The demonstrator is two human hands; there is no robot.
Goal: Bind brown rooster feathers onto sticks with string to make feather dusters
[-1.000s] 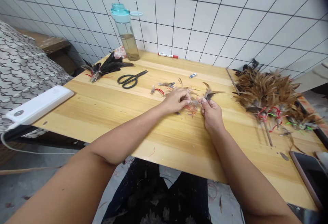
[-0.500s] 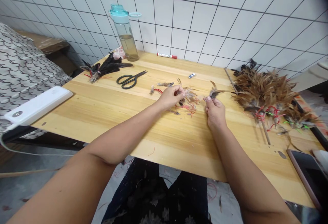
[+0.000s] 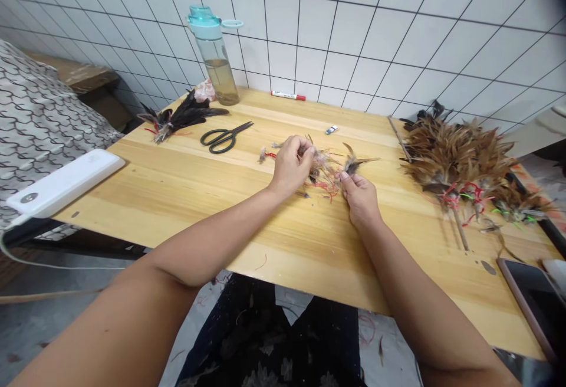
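My right hand (image 3: pixel 360 195) pinches a small tuft of dark and brown feathers (image 3: pixel 352 164) by its base, tips pointing up and right. To its left, my left hand (image 3: pixel 292 164) is closed with thumb and fingers pressed together at the edge of a loose pile of feather scraps and red thread (image 3: pixel 326 174). Whatever sits between those left fingertips is too small to make out. A big bundle of brown feathers (image 3: pixel 460 154), tied at the base with red and green string, lies to the right. Black scissors (image 3: pixel 225 138) rest left of the pile.
Black feathers (image 3: pixel 190 114) lie at the table's left, beside a water bottle (image 3: pixel 221 62). A red-capped marker (image 3: pixel 287 96) and a small blue-white item (image 3: pixel 331 130) lie toward the tiled wall. A white power bank (image 3: pixel 66 181) is at the left edge, a phone (image 3: pixel 530 298) at the right.
My right hand has moved left with the feather tuft, closer to my left hand. The left hand has lifted slightly and turned over the pile.
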